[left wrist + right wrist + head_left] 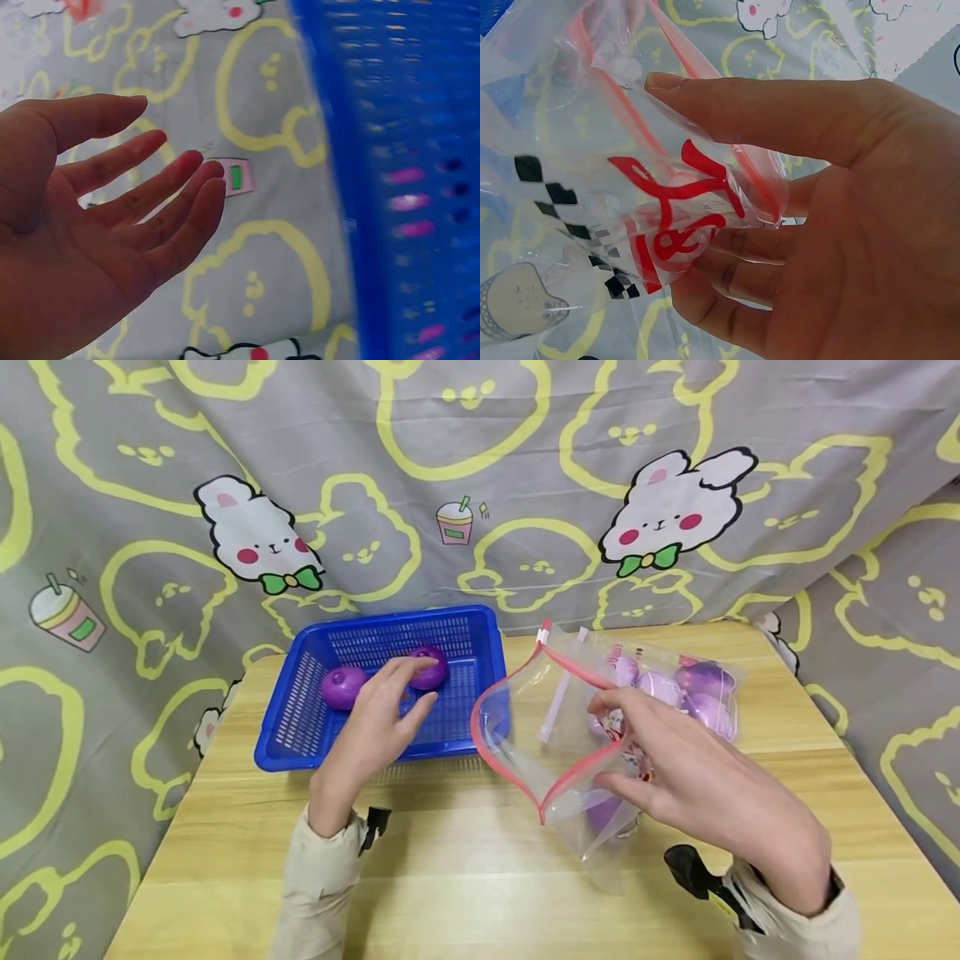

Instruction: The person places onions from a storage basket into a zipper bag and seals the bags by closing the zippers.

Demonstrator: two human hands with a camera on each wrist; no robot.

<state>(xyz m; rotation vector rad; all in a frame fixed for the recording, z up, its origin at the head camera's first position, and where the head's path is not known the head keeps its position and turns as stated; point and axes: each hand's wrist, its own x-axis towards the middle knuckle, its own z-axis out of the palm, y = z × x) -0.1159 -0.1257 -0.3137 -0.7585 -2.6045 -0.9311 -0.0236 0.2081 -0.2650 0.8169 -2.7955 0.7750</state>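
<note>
My left hand [381,714] hovers over the blue plastic basket [382,748], its fingers loosely bent and holding nothing, as the left wrist view also shows. Two shiny purple onion-like balls lie in the basket: one [342,687] left of the hand, the other [429,669] partly hidden behind its fingers. My right hand [690,777] grips the edge of a clear zip bag [517,735] with a red-pink seal, whose mouth gapes toward the basket. In the right wrist view, red lettering and a black check pattern show on the bag [679,225]. Something purple shows through its lower part.
Behind the right hand lies a clear packed bag [731,714] with several purple balls. Everything stands on a light wooden table [465,893]. A grey cartoon-print cloth [525,485] hangs behind the table and along its sides.
</note>
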